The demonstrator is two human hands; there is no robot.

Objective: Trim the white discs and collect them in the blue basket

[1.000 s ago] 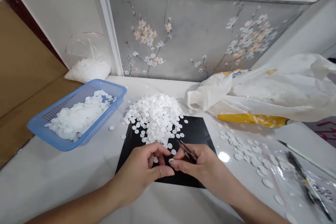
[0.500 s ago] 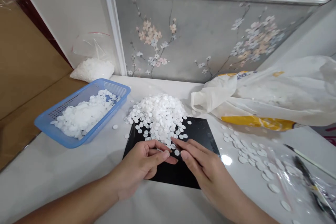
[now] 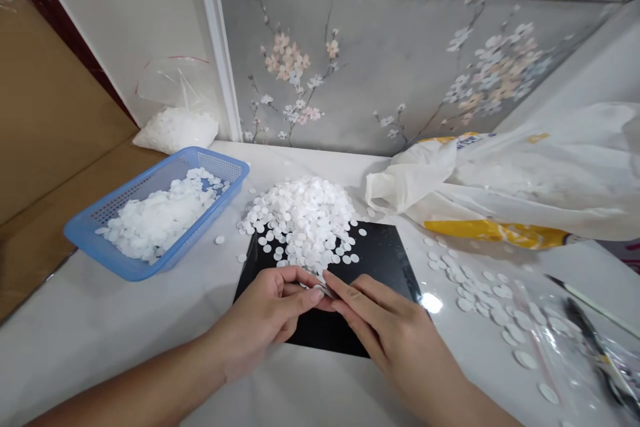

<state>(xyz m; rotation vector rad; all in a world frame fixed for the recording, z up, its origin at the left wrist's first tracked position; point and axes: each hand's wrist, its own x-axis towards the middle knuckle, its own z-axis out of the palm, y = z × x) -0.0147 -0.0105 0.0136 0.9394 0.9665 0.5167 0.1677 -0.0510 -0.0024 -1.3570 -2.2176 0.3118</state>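
My left hand (image 3: 273, 303) pinches a small white disc (image 3: 318, 289) between thumb and fingertips, above a black board (image 3: 345, 337). Close against it, my right hand (image 3: 383, 310) has its thumb and fingers drawn together on something thin and greyish at the disc, too small and covered to name. Just beyond both hands rises a heap of white discs (image 3: 310, 213), spilling over the board's far edge.
A blue basket (image 3: 83, 240) of white discs stands left, with a clear bag (image 3: 175, 127) of white pieces behind. At right lie a white-and-yellow plastic bag (image 3: 500, 193), scattered discs (image 3: 470, 287), a slim pen-like tool (image 3: 593, 303) and a clear plastic wrapper (image 3: 555, 360). A flowered panel (image 3: 350, 67) stands behind.
My right hand has moved left, bringing its fingertips against those of my left hand. My left hand keeps its pinch in nearly the same spot.
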